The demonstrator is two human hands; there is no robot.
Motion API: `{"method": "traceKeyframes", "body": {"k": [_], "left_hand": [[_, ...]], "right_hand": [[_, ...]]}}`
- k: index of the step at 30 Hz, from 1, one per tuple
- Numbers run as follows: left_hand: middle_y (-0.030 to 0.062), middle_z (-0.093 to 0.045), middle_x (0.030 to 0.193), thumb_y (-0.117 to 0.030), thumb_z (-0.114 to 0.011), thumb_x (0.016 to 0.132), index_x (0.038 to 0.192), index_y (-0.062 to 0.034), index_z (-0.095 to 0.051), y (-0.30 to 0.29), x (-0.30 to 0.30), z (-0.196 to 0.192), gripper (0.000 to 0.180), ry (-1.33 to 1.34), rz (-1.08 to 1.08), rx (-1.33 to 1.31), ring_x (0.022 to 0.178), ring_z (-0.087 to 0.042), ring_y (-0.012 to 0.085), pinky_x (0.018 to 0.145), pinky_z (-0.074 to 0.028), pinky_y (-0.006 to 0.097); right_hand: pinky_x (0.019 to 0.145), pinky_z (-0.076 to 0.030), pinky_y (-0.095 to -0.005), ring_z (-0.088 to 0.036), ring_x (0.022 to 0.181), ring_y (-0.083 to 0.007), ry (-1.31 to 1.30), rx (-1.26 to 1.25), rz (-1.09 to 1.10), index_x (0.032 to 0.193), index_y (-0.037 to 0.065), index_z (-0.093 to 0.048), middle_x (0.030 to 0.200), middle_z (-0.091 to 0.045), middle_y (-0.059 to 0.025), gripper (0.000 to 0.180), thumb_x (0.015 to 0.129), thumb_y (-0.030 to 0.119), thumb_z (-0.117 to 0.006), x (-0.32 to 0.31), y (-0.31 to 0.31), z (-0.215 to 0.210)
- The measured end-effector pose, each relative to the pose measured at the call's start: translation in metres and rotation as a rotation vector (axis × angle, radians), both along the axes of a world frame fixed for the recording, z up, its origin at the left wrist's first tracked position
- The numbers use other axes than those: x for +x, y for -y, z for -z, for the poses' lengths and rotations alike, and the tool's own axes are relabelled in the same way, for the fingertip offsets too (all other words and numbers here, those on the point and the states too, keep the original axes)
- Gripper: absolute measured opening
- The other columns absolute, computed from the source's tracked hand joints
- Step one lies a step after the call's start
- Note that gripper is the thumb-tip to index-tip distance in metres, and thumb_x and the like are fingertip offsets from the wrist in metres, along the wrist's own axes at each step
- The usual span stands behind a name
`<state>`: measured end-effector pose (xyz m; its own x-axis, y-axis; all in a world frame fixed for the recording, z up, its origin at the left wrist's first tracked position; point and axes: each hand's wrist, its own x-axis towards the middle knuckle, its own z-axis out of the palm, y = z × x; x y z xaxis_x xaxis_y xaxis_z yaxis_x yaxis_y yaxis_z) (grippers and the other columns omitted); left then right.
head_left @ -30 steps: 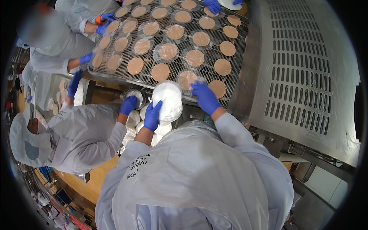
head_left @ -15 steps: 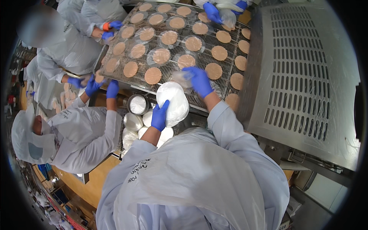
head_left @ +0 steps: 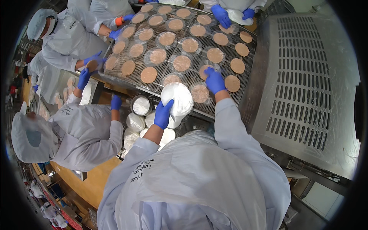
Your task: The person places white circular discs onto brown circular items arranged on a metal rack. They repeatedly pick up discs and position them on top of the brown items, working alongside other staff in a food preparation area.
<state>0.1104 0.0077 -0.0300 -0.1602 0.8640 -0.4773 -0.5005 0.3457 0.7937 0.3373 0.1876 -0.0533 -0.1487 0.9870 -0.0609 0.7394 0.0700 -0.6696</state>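
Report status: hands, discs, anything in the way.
Left hand gripping white stack. Right hand at a tan disc on mesh belt. Co-workers' hands apart from both.

Bare, brushed-looking metal with a soft gloss covers the slotted hood (head_left: pixel 264 96); the conveyor (head_left: pixel 163 69) is metal wire mesh, ribbed and dull-bright. The beige discs (head_left: pixel 148 75) look matt and slightly grainy, the clear film (head_left: pixel 199 94) thin, wrinkled and glossy. The white stack (head_left: pixel 177 97) is smooth with a sheen, paper or plastic unclear. Blue gloves (head_left: pixel 163 116) look smooth and rubbery, the apron (head_left: pixel 199 168) creased translucent plastic, the sleeves (head_left: pixel 237 119) matt cloth
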Motion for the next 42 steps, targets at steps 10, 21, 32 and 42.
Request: {"method": "traceKeyframes", "body": {"k": [10, 21, 32, 42], "left_hand": [[0.009, -0.061, 0.105, -0.015, -0.063, 0.086, 0.115, 0.0032, -0.055, -0.025, 0.028, 0.008, 0.036, 0.011, -0.047, -0.078, 0.09, -0.06, 0.0173, 0.079, -0.049, 0.029], [0.0103, -0.059, 0.11, -0.017, -0.061, 0.086, 0.121, 0.0027, -0.05, 0.0, -0.002, 0.007, 0.041, 0.084, -0.045, -0.103, 0.096, -0.058, 0.0176, 0.082, -0.048, 0.029], [0.0096, -0.06, 0.107, -0.019, -0.064, 0.085, 0.119, 0.003, -0.052, -0.02, 0.016, 0.014, 0.042, 0.071, -0.019, -0.061, 0.094, -0.059, 0.0163, 0.082, -0.047, 0.028], [0.0088, -0.059, 0.107, -0.019, -0.063, 0.086, 0.118, 0.0052, -0.051, 0.009, 0.008, -0.007, 0.042, 0.008, -0.108, -0.139, 0.095, -0.057, 0.0148, 0.079, -0.047, 0.026]], "right_hand": [[0.072, -0.048, -0.037, -0.064, 0.081, -0.0249, -0.474, 0.292, -0.139, 0.099, 0.004, -0.065, 0.087, -0.066, -0.0146, 0.024, 0.084, 0.021, -0.058, -0.043, 0.023, -0.011], [0.075, -0.049, -0.0394, -0.061, 0.086, -0.0347, 0.298, 0.356, 0.14, 0.09, 0.005, -0.066, 0.096, -0.064, -0.0191, 0.02, 0.081, 0.016, -0.052, 0.036, -0.089, 0.02], [0.079, -0.047, -0.0379, -0.062, 0.089, -0.0321, -0.192, -0.076, -0.229, 0.115, 0.004, -0.055, 0.099, -0.064, -0.0172, 0.036, 0.087, 0.026, -0.055, -0.043, 0.057, -0.03], [0.071, -0.049, -0.0376, -0.064, 0.08, -0.0309, 0.061, 0.138, -0.015, 0.083, 0.002, -0.065, 0.083, -0.066, -0.0169, 0.022, 0.084, 0.022, -0.056, 0.023, -0.027, -0.028]]}}
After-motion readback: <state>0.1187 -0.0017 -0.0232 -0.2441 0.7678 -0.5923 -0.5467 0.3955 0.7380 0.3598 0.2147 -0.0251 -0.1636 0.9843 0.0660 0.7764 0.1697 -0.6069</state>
